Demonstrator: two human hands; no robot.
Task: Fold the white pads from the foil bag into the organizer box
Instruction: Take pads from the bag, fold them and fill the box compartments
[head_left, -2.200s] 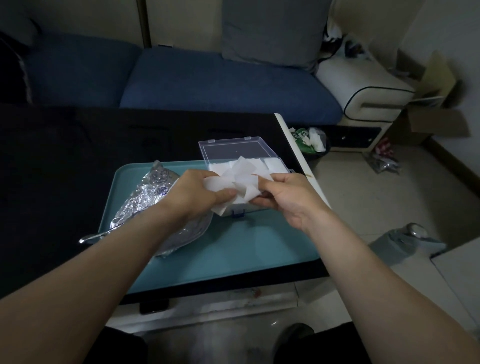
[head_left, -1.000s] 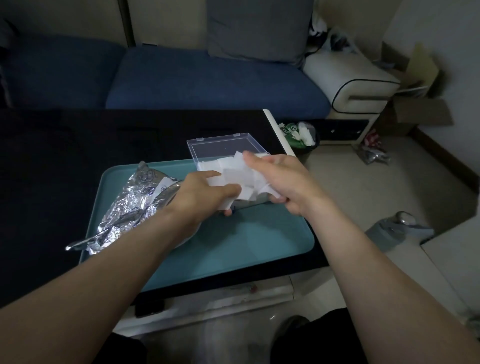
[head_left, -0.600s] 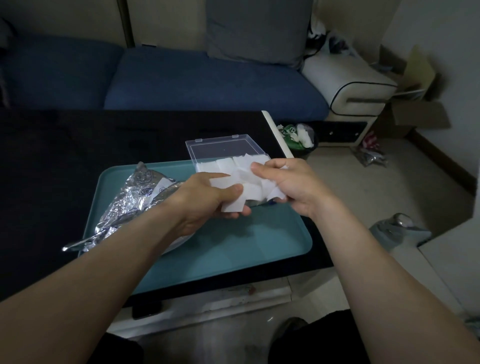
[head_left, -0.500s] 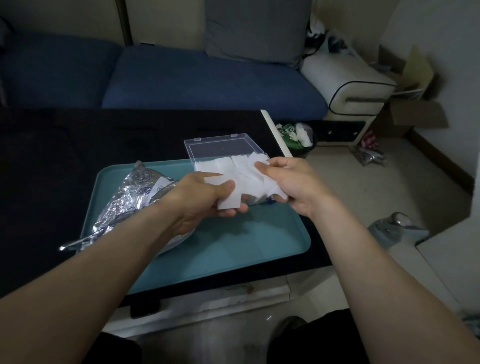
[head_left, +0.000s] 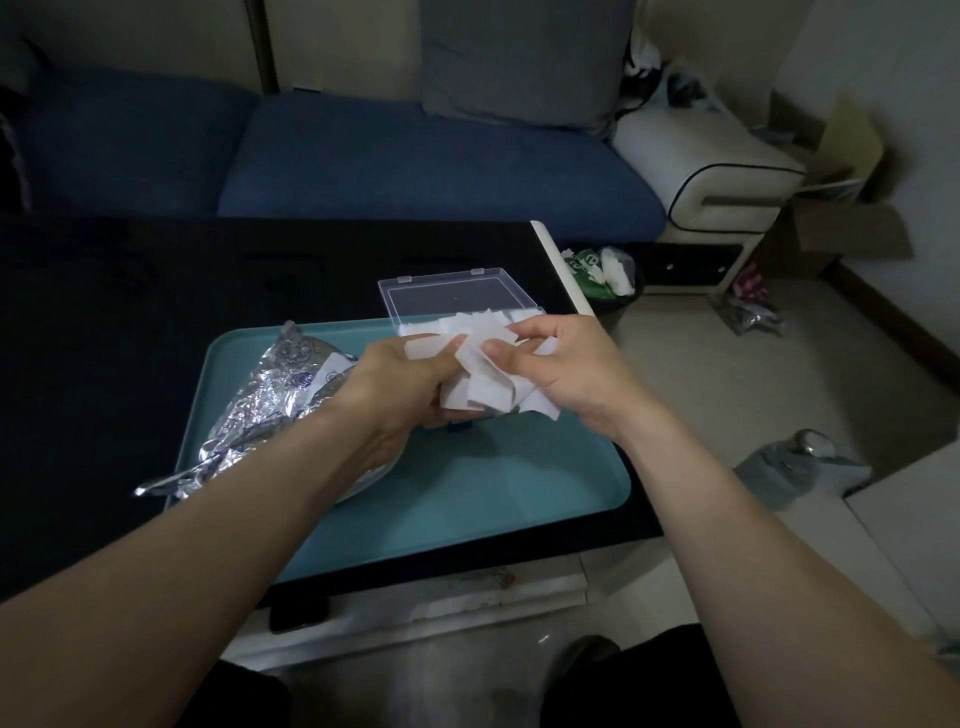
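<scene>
A dark tabletop (head_left: 130, 322) carries a teal tray (head_left: 493, 499), on which a crumpled foil bag (head_left: 265, 410) lies at the left and the clear organizer box (head_left: 452, 296) stands open at the far edge. Above the box's near side, the left hand (head_left: 400, 384) and right hand (head_left: 566, 369) each have their grip closed around one bunch of white pads (head_left: 483, 384) held between them.

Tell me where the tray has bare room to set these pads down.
Bare: the teal tray near half, between the forearms, out to its near-right corner. Crowded: the foil bag covers the left side, and the organizer box and both hands with pads fill the far right.
</scene>
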